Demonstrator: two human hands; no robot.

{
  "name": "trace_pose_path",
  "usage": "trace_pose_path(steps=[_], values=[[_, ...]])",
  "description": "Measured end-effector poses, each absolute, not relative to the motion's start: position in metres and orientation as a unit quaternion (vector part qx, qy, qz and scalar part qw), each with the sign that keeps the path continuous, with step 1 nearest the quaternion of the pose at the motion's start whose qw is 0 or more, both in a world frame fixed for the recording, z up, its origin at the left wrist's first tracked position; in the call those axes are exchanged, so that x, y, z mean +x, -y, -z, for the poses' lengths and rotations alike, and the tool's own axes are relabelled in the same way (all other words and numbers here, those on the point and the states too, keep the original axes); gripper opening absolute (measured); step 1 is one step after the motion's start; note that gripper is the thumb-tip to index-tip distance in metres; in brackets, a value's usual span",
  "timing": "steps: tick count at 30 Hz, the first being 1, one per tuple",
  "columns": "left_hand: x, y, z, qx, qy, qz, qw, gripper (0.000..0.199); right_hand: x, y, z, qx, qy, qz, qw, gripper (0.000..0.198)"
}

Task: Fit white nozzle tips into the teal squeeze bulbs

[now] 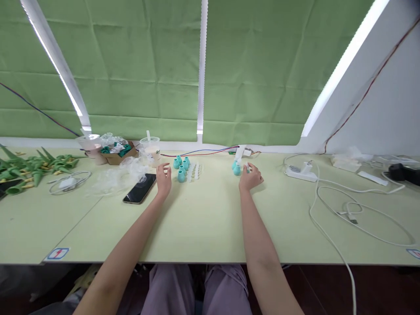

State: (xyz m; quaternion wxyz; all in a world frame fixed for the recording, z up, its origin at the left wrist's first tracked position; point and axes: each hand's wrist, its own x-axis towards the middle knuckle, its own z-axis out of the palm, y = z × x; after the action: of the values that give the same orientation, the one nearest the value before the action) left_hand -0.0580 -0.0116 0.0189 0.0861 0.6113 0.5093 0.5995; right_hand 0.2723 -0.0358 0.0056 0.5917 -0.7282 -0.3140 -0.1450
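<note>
My left hand hovers over the table beside the phone, its fingers apart and slightly curled, with nothing in them. Right of it stand several small teal vase-shaped pieces with open necks. Beside these lie short rows of small whitish translucent pieces. Farther right, my right hand is closed in a pinch on a small whitish piece, partly hidden by the fingers. Close to those fingertips sit two more teal vase-shaped pieces, by a white device at the back.
At the back left are two drink cups, a cardboard box and crumpled plastic. Green and yellow plastic parts pile at far left. A power strip and loose white cable lie at right.
</note>
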Motion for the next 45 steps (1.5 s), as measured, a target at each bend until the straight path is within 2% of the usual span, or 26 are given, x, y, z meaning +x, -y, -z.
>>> trace_pose_path(steps=[3, 7, 10, 13, 15, 18, 24, 28, 35, 42, 45], values=[[-0.044, 0.025, -0.021, 0.656, -0.465, -0.592, 0.058, 0.026, 0.265, 0.037, -0.015, -0.675, 0.349, 0.153, 0.632, 0.030], [-0.030, 0.042, -0.025, 0.712, -0.401, -0.575, -0.034, 0.028, 0.227, 0.034, -0.032, -0.561, 0.453, 0.132, 0.680, 0.032], [-0.025, 0.048, -0.025, 0.740, -0.370, -0.556, -0.077, 0.035, 0.177, 0.038, -0.038, -0.486, 0.534, 0.045, 0.690, 0.028], [-0.025, 0.046, -0.021, 0.779, -0.353, -0.512, -0.076, 0.046, 0.131, 0.048, -0.040, -0.433, 0.587, -0.061, 0.681, 0.023], [-0.028, 0.042, -0.017, 0.795, -0.353, -0.489, -0.059, 0.042, 0.112, 0.054, -0.040, -0.415, 0.600, -0.108, 0.675, 0.020], [-0.036, 0.037, -0.014, 0.791, -0.378, -0.480, -0.035, 0.030, 0.103, 0.056, -0.038, -0.426, 0.606, -0.147, 0.656, 0.017], [-0.046, 0.036, -0.016, 0.798, -0.413, -0.434, -0.059, 0.031, 0.112, 0.047, -0.030, -0.447, 0.618, -0.199, 0.616, 0.017], [-0.044, 0.038, -0.016, 0.796, -0.429, -0.421, -0.076, 0.028, 0.111, 0.047, -0.027, -0.437, 0.627, -0.176, 0.620, 0.015], [-0.040, 0.040, -0.017, 0.778, -0.449, -0.437, -0.049, 0.030, 0.107, 0.054, -0.025, -0.444, 0.615, -0.118, 0.642, 0.018], [-0.055, 0.036, -0.025, 0.691, -0.499, -0.523, -0.029, 0.025, 0.142, 0.033, -0.008, -0.460, 0.546, -0.148, 0.685, 0.022], [-0.066, 0.022, -0.030, 0.621, -0.542, -0.566, -0.025, 0.027, 0.158, 0.021, 0.007, -0.485, 0.519, -0.178, 0.681, 0.034]])
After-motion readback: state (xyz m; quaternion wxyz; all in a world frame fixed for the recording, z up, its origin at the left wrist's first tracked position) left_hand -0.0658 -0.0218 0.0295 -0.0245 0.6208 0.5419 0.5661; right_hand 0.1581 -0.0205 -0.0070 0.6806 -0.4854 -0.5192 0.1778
